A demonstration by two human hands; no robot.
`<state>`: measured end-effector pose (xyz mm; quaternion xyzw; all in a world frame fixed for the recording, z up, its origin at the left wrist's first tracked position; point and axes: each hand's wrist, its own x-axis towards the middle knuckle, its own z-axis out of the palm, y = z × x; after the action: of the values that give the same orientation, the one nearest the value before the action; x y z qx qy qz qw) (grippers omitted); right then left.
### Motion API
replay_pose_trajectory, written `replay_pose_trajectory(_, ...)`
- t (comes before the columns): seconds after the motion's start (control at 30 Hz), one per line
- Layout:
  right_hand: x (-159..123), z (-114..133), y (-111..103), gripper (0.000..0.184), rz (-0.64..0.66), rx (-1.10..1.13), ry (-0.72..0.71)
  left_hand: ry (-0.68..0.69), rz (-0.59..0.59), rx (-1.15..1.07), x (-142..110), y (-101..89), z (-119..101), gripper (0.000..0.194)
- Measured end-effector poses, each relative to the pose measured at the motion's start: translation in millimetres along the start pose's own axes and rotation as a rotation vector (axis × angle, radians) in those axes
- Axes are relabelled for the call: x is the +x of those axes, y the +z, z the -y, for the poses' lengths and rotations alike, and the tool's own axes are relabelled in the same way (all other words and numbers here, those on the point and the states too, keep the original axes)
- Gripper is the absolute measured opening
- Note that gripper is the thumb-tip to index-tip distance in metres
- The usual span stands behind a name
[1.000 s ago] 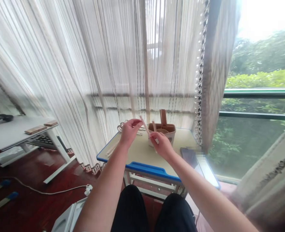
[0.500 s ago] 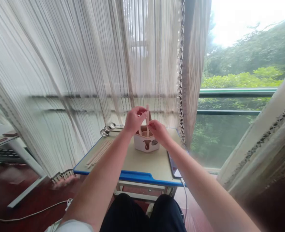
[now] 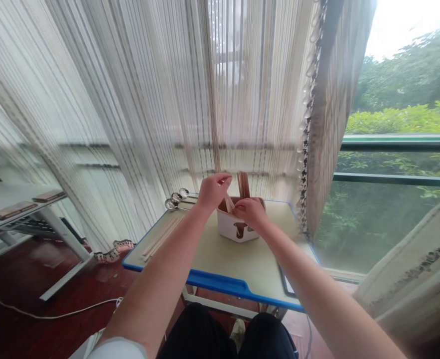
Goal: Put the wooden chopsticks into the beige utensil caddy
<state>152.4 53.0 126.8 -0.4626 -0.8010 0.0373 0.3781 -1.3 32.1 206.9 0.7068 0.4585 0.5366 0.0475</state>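
Observation:
A small white holder with a brown mushroom print stands on the beige, blue-edged table. Brown sticks stand upright in it. My left hand pinches the upper end of a pale wooden stick whose lower end dips into the holder. My right hand rests over the holder's rim, fingers curled on the same stick. Several pale chopsticks lie along the table's left edge, and metal spoons lie at the far left corner.
A sheer striped curtain hangs just behind the table. A dark flat device lies at the table's right edge. A white desk stands to the left, a cable runs on the red floor, and a window railing is at right.
Both hands have lowered the pale stick from upright above the holder down into it. The camera view has shifted slightly, so the table sits a little further right.

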Motion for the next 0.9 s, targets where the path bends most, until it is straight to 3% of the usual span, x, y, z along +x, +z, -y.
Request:
replay_pose_trajectory(0.4,1.7,2.9,0.3,0.019,0.121,0.077,0.104,-0.088,0.183,-0.022,-2.0,-11.4,16.7,0.027)
replay_pose_trajectory(0.67,4.8,17.3,-1.3,0.026,0.163,-0.171,-0.011,-0.135,0.075,0.348,0.2,9.9,25.4,0.017)
replay_pose_trajectory(0.9,-0.3,14.9,7.1,0.026,0.113,-0.177,-0.053,-0.171,0.040,0.216,-8.5,9.4,29.8,0.027)
